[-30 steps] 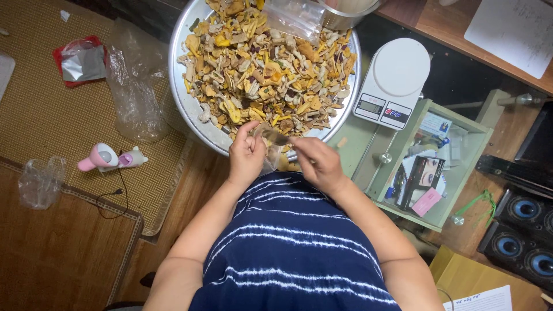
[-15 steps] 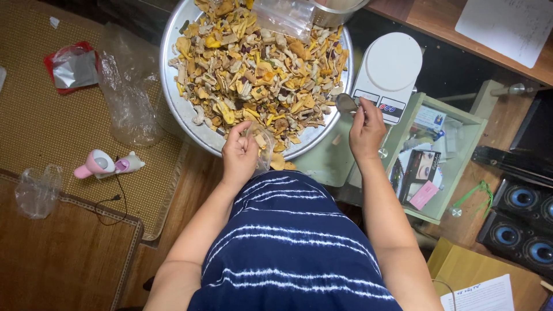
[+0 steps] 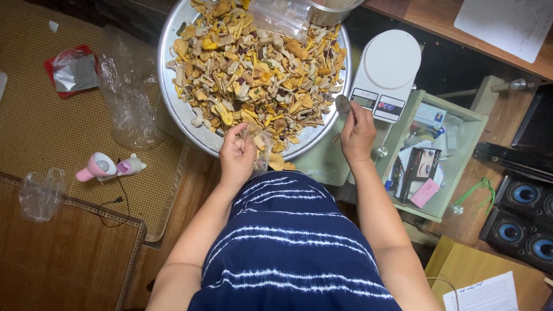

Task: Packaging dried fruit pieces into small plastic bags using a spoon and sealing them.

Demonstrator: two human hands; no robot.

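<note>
Down at the near rim of the wide round metal tray, heaped with mixed dried fruit and vegetable chips, the left hand pinches a small clear plastic bag, seemingly part-filled with chips; the right hand is closed on the handle of a metal spoon, its bowl at the tray's right edge, just beside the white digital kitchen scale; a pink and white handheld device lies well apart on the woven mat.
</note>
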